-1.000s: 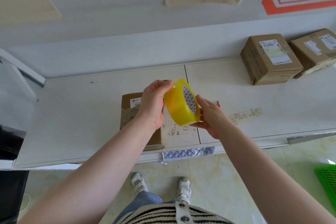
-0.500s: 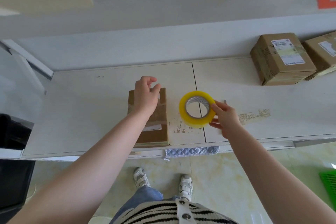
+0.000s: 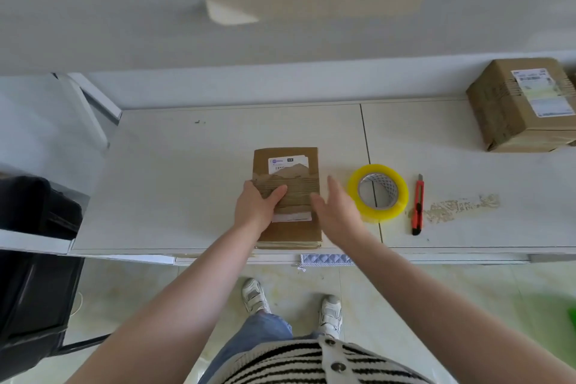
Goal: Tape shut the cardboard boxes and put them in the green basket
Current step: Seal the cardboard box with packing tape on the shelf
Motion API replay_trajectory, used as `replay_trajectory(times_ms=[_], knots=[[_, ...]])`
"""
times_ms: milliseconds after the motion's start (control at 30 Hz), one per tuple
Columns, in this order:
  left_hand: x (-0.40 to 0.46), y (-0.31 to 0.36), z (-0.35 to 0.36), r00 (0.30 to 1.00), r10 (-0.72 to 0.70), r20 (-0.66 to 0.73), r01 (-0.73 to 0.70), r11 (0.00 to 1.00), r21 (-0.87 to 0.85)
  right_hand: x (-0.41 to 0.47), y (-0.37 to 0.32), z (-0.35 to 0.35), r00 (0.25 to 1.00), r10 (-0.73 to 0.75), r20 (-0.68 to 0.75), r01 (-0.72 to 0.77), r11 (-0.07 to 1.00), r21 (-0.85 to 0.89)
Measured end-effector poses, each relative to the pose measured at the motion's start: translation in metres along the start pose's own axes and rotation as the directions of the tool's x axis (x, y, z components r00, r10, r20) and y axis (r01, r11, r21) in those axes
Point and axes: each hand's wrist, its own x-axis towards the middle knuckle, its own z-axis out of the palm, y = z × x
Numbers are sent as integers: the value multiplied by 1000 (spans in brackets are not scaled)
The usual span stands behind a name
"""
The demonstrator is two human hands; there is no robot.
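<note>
— What did the head camera show on the desk point(image 3: 187, 184)?

— A flat cardboard box point(image 3: 288, 227) lay near the front edge, its long side running away from the person. A torn white label sat at its far end, and another white strip crossed its middle.

— And the hands?

— The left hand point(image 3: 257, 207) rested on the box's left side, fingers point(image 3: 279, 192) laid across the top, thumb side at the edge; it pressed down rather than pinched. The right hand point(image 3: 335, 212) was spread flat with fingers together, just at the box's right edge. Whether it touched the cardboard could not be told.

— Where was the tape?

— The yellow tape roll point(image 3: 378, 193) lay flat on the desk just right of the right hand, free of both hands. An orange utility knife point(image 3: 418, 204) lay beside it, farther right.

— Any other boxes?

— A taller cardboard box with a shipping label point(image 3: 523, 106) stood at the desk's far right, well apart. A green blur point(image 3: 565, 315) showed low at the right edge, on the floor; too smeared to name as the basket.
</note>
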Motion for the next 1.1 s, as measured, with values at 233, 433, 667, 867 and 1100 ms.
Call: replay_trajectory(times_ms=[233,433,667,867,1100], knots=[[4,-7,0,995,94,-21,-91,989,113,23,0,32,990,139,-39,-134,985,112],[5,-14,-1,984,167,-59,-156,975,156,30,9,43,990,119,-73,-112,989,95],[6,-1,10,916,377,-137,-262,822,505,28,12,43,991,90,-96,-82,993,87],[19,4,29,861,507,47,-375,568,733,29,10,42,991,88,-103,-79,993,90],[21,9,10,920,382,90,-359,725,588,22,1,31,995,96,-23,-88,964,250]])
